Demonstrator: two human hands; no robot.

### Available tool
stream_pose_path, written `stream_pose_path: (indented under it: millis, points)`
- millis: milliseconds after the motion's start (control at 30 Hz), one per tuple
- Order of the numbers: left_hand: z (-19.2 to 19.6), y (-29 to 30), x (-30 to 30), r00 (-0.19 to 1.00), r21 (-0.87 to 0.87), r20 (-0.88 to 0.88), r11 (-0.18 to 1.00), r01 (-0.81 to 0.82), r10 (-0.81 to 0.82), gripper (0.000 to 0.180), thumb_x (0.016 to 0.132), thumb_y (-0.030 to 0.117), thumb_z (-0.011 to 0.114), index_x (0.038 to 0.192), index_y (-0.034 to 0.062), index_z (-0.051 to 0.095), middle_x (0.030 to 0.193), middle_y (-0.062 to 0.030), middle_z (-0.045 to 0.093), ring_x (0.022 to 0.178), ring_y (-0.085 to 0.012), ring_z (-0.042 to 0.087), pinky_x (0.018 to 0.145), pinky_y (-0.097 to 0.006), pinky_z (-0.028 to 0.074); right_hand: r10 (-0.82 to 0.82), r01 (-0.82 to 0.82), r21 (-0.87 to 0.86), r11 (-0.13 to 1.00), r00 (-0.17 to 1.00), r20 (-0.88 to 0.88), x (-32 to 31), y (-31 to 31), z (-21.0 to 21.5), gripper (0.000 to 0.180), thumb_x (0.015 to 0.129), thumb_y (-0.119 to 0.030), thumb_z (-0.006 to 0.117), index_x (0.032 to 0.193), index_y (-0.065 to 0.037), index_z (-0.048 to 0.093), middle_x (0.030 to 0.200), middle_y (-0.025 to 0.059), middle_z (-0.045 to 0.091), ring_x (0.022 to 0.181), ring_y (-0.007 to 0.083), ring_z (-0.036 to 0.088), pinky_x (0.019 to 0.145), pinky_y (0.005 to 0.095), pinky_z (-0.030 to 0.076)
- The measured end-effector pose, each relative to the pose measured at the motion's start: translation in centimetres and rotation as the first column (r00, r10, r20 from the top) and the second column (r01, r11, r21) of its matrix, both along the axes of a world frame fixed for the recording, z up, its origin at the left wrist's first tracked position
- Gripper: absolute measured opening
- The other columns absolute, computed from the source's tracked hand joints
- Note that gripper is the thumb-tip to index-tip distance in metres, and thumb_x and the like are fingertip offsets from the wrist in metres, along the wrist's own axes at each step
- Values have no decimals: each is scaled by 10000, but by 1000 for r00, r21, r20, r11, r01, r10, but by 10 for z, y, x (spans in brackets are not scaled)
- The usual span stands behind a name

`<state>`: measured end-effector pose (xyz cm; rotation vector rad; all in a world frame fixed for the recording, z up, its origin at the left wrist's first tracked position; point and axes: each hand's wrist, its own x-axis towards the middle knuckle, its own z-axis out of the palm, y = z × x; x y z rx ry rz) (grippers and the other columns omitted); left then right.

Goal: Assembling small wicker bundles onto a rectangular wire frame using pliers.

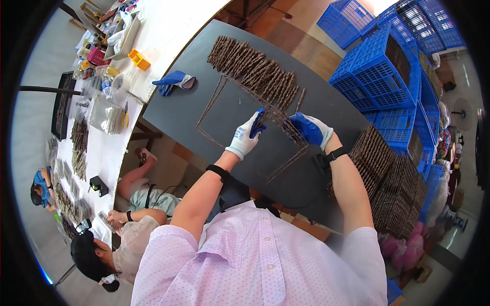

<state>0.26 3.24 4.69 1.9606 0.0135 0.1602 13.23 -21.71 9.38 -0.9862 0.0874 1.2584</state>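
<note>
Both my hands wear white gloves with blue palms. Above the dark grey table (204,61), they hold up a thin brown wire frame (205,109) with bent side pieces. My left hand (246,135) is closed, its blue fingertips pinching the frame near its middle. Curled at the frame's right part is my right hand (314,131), gripping a cluster of brown twisted strands (286,124) there. Its fingertips are partly hidden behind the strands. Beyond the hands lies a long row of brown twisted sticks (255,69), with one loose stick (301,100) at its right end.
A spare blue glove (173,81) lies at the table's left edge. Blue crates (377,71) stand at the right, above tall stacks of brown woven panels (390,178). At left is a white table (168,25) with a yellow tape dispenser (139,59). A co-worker (115,245) sits there.
</note>
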Motion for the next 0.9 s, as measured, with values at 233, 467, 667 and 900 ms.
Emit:
stream_pose_path:
  millis: [233, 467, 667, 900]
  points:
    - [17, 6, 7, 994, -34, -13, 994, 104, -105, 683, 819, -110, 569, 1464, 50, 409, 1212, -191, 644, 1064, -288, 686, 925, -340, 528, 91, -46, -189, 981, 967, 239, -6, 6, 0, 277, 1005, -173, 525, 1153, 42, 619, 1005, 130, 688, 818, 212, 665, 763, 340, 558]
    - [15, 13, 13, 995, -79, -97, 997, 19, -27, 703, 832, -46, 623, 1480, 104, 394, 1261, -227, 616, 1135, -405, 607, 967, -393, 502, -229, 718, -295, 630, 535, 813, 2, 12, 16, 150, 961, -92, 566, 1077, -58, 655, 881, 39, 688, 720, 152, 636, 671, 312, 541]
    - [29, 5, 23, 964, 17, -258, 998, -63, 65, 693, 839, -49, 609, 1483, 92, 397, 1258, -214, 631, 1138, -342, 641, 950, -353, 505, 883, 488, -737, 468, -219, 416, -36, 81, 76, 619, 771, -554, 733, 1163, -99, 582, 1036, 93, 617, 980, 251, 650, 808, 373, 530]
    - [44, -4, 27, 968, 78, -225, 993, -92, 108, 682, 826, 11, 631, 1469, 103, 422, 1269, -204, 628, 1150, -385, 605, 959, -408, 488, 944, 589, -738, 330, -231, 238, -21, 91, 23, 233, 919, -214, 563, 1107, -81, 596, 1028, 115, 632, 968, 260, 653, 757, 377, 546]
